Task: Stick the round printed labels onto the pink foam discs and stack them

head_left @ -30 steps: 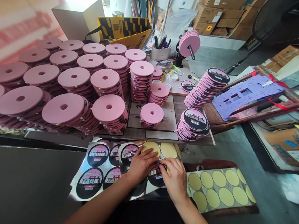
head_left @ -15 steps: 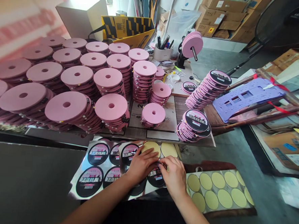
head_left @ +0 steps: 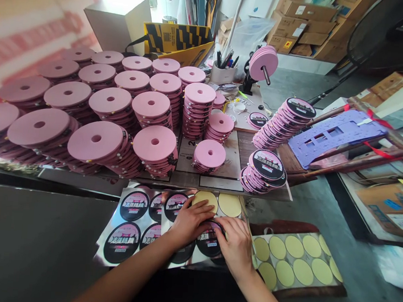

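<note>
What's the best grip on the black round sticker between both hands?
Probably pinch the round sticker by its upper rim, coming from the right, where the right hand sits. It looks thin and mostly flat; the left hand is at its upper left.

More of the round label [head_left: 208, 243] now shows near its 12 o'clock rim, and the right hand [head_left: 238, 244] sits slightly farther toward 3 o'clock. The view has swung, so the pink spools [head_left: 143, 145] appear farther toward 3 o'clock.
</note>
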A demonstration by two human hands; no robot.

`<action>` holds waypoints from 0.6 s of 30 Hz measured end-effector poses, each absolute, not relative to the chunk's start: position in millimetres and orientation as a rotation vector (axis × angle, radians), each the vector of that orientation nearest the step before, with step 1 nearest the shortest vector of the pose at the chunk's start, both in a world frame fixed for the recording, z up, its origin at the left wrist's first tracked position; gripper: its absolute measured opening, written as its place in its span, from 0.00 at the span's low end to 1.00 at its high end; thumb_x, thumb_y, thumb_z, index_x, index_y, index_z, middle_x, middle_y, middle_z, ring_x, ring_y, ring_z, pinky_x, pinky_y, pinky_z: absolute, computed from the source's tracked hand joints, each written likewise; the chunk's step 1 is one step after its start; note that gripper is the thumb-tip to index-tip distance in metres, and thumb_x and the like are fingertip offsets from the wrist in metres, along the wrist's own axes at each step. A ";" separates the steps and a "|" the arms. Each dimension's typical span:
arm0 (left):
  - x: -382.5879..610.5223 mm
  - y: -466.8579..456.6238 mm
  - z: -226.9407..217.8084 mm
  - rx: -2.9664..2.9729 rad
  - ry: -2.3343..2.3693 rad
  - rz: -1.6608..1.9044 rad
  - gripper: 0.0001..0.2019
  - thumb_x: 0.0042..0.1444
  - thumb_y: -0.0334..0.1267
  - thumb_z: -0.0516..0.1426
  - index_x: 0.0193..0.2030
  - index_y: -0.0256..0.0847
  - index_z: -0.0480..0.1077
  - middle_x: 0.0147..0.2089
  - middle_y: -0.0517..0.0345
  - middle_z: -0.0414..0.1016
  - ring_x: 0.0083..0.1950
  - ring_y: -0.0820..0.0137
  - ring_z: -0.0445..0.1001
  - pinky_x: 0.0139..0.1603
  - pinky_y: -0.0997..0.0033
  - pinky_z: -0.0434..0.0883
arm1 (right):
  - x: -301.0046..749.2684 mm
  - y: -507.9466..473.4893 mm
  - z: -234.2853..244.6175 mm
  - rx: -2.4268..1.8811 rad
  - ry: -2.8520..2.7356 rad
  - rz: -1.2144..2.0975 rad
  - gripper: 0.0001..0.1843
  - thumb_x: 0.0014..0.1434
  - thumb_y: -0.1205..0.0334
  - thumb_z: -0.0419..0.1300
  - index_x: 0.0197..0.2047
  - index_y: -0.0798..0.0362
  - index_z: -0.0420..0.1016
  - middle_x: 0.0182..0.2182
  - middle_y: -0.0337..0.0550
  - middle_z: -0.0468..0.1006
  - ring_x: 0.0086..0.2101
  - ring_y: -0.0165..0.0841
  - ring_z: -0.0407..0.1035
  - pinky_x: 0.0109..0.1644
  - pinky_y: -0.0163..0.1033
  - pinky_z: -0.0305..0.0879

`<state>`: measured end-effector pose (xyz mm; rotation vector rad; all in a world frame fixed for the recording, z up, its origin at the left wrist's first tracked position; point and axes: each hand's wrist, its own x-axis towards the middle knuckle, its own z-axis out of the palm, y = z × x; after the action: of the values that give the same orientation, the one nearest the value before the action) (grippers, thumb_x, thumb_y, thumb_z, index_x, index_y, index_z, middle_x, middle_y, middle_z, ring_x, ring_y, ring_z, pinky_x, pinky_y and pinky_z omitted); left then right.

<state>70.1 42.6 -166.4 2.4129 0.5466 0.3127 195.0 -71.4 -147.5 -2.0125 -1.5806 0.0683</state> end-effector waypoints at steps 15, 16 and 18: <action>61.1 60.6 -146.2 2.158 0.461 0.186 0.16 0.62 0.37 0.43 0.51 0.46 0.67 0.56 0.56 0.69 0.61 0.69 0.60 0.62 0.54 0.47 | 178.6 -85.4 -127.1 -1.834 -1.784 -0.033 0.13 0.57 0.73 0.49 0.29 0.53 0.71 0.29 0.45 0.74 0.33 0.35 0.66 0.41 0.42 0.60; 60.0 62.2 -145.6 2.134 0.456 0.188 0.17 0.62 0.37 0.42 0.51 0.46 0.67 0.56 0.56 0.69 0.61 0.68 0.60 0.62 0.53 0.46 | 177.7 -89.4 -118.9 -1.764 -1.818 -0.031 0.14 0.57 0.74 0.48 0.29 0.52 0.71 0.28 0.45 0.74 0.33 0.35 0.66 0.41 0.42 0.61; 58.0 63.4 -145.1 2.099 0.438 0.202 0.17 0.62 0.37 0.43 0.52 0.45 0.67 0.56 0.55 0.69 0.61 0.67 0.60 0.62 0.52 0.45 | 180.7 -93.7 -97.1 -1.567 -1.868 -0.015 0.15 0.56 0.75 0.48 0.28 0.51 0.71 0.27 0.44 0.73 0.31 0.34 0.66 0.40 0.42 0.62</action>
<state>58.0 63.4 -145.1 2.0994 0.4376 0.2016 180.7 -93.7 -97.1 -1.5675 -1.8685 -0.0147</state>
